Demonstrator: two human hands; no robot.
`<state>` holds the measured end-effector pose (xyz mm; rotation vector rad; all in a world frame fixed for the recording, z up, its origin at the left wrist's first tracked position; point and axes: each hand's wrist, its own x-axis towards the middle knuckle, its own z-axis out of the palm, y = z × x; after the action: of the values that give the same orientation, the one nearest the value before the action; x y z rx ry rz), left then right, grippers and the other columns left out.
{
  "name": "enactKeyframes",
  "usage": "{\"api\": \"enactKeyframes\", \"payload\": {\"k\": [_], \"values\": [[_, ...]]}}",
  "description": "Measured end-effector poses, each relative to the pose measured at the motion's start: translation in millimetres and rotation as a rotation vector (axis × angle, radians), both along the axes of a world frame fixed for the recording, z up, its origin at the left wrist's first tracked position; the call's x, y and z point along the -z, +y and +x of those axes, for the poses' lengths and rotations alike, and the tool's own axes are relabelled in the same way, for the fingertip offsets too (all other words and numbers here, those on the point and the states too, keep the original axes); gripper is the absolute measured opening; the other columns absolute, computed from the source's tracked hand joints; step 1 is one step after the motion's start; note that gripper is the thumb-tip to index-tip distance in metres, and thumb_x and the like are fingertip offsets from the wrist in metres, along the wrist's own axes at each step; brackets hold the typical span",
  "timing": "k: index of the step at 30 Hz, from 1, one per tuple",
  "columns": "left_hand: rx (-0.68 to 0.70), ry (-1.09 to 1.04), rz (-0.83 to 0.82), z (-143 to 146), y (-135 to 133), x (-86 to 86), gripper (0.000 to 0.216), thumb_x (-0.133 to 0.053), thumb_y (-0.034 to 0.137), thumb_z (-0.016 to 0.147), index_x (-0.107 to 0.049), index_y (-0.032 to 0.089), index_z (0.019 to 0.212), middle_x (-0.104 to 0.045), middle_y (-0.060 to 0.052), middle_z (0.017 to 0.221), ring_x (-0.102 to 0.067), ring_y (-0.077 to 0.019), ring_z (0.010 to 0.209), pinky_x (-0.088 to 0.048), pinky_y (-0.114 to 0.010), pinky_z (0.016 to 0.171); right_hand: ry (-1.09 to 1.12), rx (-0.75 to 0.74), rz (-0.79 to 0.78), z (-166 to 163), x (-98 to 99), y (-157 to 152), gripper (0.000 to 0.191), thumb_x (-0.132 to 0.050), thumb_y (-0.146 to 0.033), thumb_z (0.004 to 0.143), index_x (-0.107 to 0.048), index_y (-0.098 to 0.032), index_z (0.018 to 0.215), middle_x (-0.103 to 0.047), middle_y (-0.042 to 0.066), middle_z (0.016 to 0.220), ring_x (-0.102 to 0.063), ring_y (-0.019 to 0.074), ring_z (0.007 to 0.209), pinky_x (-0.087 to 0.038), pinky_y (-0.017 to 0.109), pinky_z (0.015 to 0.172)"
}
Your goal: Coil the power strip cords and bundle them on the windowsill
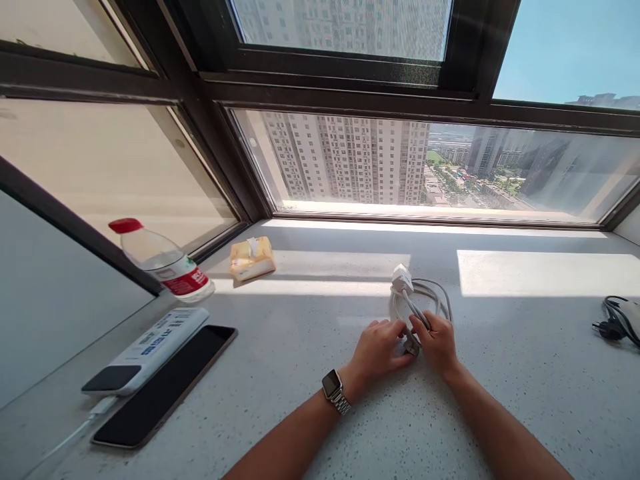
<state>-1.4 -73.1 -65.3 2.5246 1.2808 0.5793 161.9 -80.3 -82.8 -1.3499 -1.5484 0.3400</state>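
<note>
A white cable [446,297] lies in loose loops on the speckled white countertop [320,300] in front of me. At its far end sits a white block-shaped plug [403,277]. My left hand [379,348] is closed, its thumb and fingers pinching a small grey end piece [411,345] of the cable. Beside it, my right hand [438,344] is closed around strands of the cable, fingertips close to the same grey piece. The fingers partly hide that piece, so its exact shape does not show. A watch with a metal band [336,391] is on my left wrist.
At left, a white power bank [163,340] with a cord lies against a black phone [170,383]. Behind them are a red-capped bottle [167,263], leaning, and a tissue pack [253,259]. A black plug [610,329] with its cord rests at far right. Windows [350,160] border the back.
</note>
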Motion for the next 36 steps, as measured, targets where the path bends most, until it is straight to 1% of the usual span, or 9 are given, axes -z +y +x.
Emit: {"api": "enactKeyframes", "payload": {"k": [4, 7, 10, 13, 17, 22, 28, 31, 36], "values": [[0.014, -0.041, -0.008, -3, -1, -3.6, 0.013, -0.066, 0.025, 0.074, -0.060, 0.021, 0.085, -0.069, -0.003, 0.079, -0.065, -0.0194, 0.074, -0.044, -0.029, 0.069, 0.106, 0.011, 0.032, 0, -2.8, -2, 0.051, -0.049, -0.059, 0.090, -0.053, -0.021, 0.057, -0.053, -0.001, 0.047, -0.046, 0.0125, 0.045, -0.033, 0.025, 0.048], [-0.033, -0.049, -0.020, -8, 0, -5.4, 0.015, -0.064, 0.026, 0.075, -0.061, 0.022, 0.089, -0.070, -0.002, 0.082, -0.064, -0.0191, 0.075, -0.044, -0.029, 0.070, 0.214, 0.048, 0.082, 0, -4.7, -4, 0.049, -0.051, -0.060, 0.089, -0.053, -0.021, 0.058, -0.051, -0.002, 0.048, -0.047, 0.0129, 0.046, -0.036, 0.025, 0.049], [-0.119, -0.024, -0.032, -12, 3, -5.5, 0.026, -0.064, 0.027, 0.074, -0.061, 0.023, 0.099, -0.071, -0.002, 0.086, -0.064, -0.0197, 0.076, -0.044, -0.029, 0.070, 0.312, 0.101, 0.109, 1, -7.2, -4, 0.050, -0.051, -0.061, 0.088, -0.053, -0.021, 0.059, -0.048, -0.003, 0.049, -0.043, 0.0118, 0.045, -0.035, 0.025, 0.047], [-0.167, 0.002, -0.022, -16, 9, -4.6, 0.045, -0.063, 0.024, 0.074, -0.057, 0.024, 0.119, -0.071, -0.001, 0.089, -0.064, -0.0194, 0.076, -0.044, -0.029, 0.069, 0.383, 0.136, 0.124, 5, -9.4, -5, 0.051, -0.052, -0.063, 0.087, -0.053, -0.020, 0.060, -0.043, -0.004, 0.049, -0.041, 0.0112, 0.047, -0.035, 0.025, 0.048], [-0.053, 0.041, 0.056, -20, 12, -4.7, 0.064, -0.057, 0.017, 0.077, -0.048, 0.027, 0.140, -0.067, -0.003, 0.087, -0.062, -0.0187, 0.078, -0.044, -0.029, 0.072, 0.466, 0.131, 0.110, 11, -7.8, -4, 0.050, -0.053, -0.063, 0.086, -0.059, -0.018, 0.065, -0.036, -0.007, 0.047, -0.036, 0.0100, 0.044, -0.033, 0.025, 0.046], [0.057, 0.111, 0.055, -19, 12, -6.4, 0.045, -0.055, 0.019, 0.081, -0.062, 0.025, 0.125, -0.065, -0.006, 0.089, -0.060, -0.0209, 0.082, -0.044, -0.031, 0.074, 0.592, 0.055, 0.113, 15, -4.9, -2, 0.046, -0.056, -0.058, 0.086, -0.058, -0.018, 0.065, -0.035, -0.008, 0.043, -0.032, 0.0086, 0.039, -0.030, 0.024, 0.041], [0.025, 0.041, 0.070, -19, 12, -4.8, 0.041, -0.059, 0.017, 0.079, -0.060, 0.022, 0.120, -0.067, -0.008, 0.106, -0.060, -0.0236, 0.094, -0.045, -0.034, 0.079, 0.660, 0.107, 0.184, 19, -12.3, -1, 0.044, -0.055, -0.058, 0.088, -0.059, -0.018, 0.068, -0.043, -0.006, 0.047, -0.043, 0.0106, 0.043, -0.041, 0.026, 0.047], [0.027, 0.017, 0.069, -19, 12, -3.1, 0.038, -0.058, 0.016, 0.079, -0.059, 0.021, 0.117, -0.068, -0.007, 0.101, -0.061, -0.0222, 0.090, -0.046, -0.033, 0.076, 0.673, 0.128, 0.189, 22, -16.0, 0, 0.045, -0.056, -0.059, 0.087, -0.058, -0.018, 0.066, -0.041, -0.007, 0.047, -0.041, 0.0098, 0.043, -0.042, 0.026, 0.047], [-0.056, -0.006, 0.043, -21, 12, -3.1, 0.057, -0.056, 0.011, 0.073, -0.048, 0.023, 0.129, -0.070, -0.004, 0.096, -0.062, -0.0199, 0.081, -0.046, -0.032, 0.075, 0.743, 0.177, 0.198, 28, -20.9, 2, 0.044, -0.058, -0.059, 0.085, -0.057, -0.018, 0.068, -0.039, -0.008, 0.050, -0.040, 0.0091, 0.044, -0.042, 0.026, 0.046]]}}
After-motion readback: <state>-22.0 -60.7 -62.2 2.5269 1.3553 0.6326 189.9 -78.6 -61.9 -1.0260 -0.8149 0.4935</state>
